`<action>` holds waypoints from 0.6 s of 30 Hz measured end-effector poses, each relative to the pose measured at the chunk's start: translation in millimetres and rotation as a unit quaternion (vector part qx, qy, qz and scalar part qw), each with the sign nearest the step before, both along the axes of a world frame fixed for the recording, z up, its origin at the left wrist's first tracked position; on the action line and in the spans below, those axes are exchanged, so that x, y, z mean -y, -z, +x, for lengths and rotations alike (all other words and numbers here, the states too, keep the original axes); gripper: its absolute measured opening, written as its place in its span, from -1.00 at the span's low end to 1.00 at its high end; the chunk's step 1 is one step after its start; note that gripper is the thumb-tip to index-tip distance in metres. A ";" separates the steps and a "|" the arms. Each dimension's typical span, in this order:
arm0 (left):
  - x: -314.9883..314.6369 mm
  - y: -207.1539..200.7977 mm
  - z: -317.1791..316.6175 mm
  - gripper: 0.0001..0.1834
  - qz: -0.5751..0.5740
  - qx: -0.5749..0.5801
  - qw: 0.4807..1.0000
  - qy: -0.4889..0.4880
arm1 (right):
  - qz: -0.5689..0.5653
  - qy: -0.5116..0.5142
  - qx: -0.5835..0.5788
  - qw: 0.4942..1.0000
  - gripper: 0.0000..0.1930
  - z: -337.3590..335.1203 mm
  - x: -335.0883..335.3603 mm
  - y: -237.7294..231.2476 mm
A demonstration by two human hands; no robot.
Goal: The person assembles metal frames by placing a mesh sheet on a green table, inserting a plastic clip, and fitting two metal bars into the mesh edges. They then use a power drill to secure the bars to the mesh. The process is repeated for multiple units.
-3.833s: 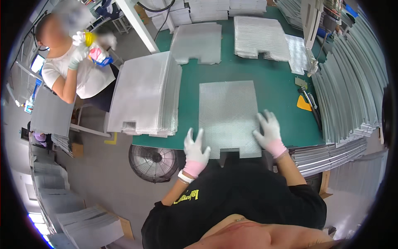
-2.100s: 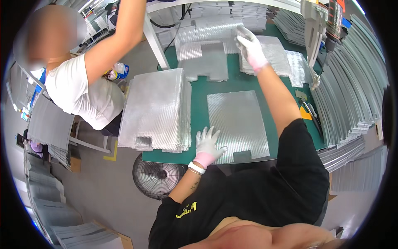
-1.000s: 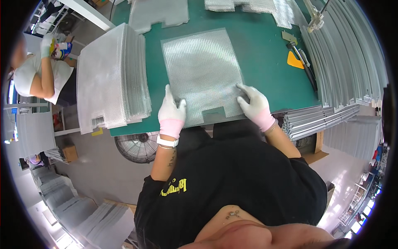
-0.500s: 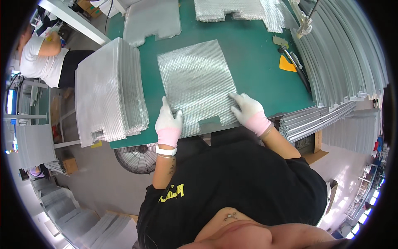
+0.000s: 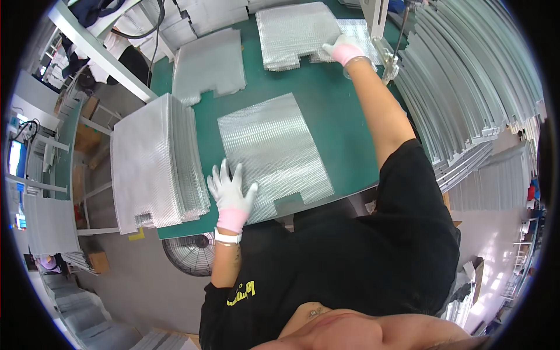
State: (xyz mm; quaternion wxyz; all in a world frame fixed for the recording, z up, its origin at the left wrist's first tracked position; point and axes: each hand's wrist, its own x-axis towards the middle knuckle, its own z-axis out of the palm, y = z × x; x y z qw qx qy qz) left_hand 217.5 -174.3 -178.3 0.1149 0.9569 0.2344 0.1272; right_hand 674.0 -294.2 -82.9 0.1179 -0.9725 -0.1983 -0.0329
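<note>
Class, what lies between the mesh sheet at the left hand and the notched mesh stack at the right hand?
In the head view, only bare green tabletop separates the mesh sheet from the notched mesh stack.

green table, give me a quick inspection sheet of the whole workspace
Surface: green table, its right side partly hidden by the right forearm
Work pieces: one notched silvery sheet lies flat near the front; left stack beside it, back-left stack and back-right stack farther back
Clutter: cardboard box at far left
Grips: left grip, gloved, fingers spread at the sheet's left edge; right grip, gloved, at the back-right stack's right edge, closure unclear
Cables: black cable near the white post, back left
Surroundings: fan below the front edge; grey panels packed at right
</note>
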 end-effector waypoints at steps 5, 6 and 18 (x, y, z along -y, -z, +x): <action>14.9 -8.1 -22.8 -0.25 -0.028 0.062 0.997 -0.023 | -0.006 -0.015 -0.007 1.000 -0.47 -13.1 -3.7 -14.8; 16.9 -7.1 -25.5 -0.25 -0.030 0.066 0.997 -0.029 | 0.004 -0.016 -0.005 1.000 -0.47 -11.8 -5.1 -15.6; 27.1 -11.3 -36.7 -0.22 -0.067 0.089 0.994 0.003 | -0.079 0.032 0.002 0.996 -0.40 2.1 -21.9 -6.6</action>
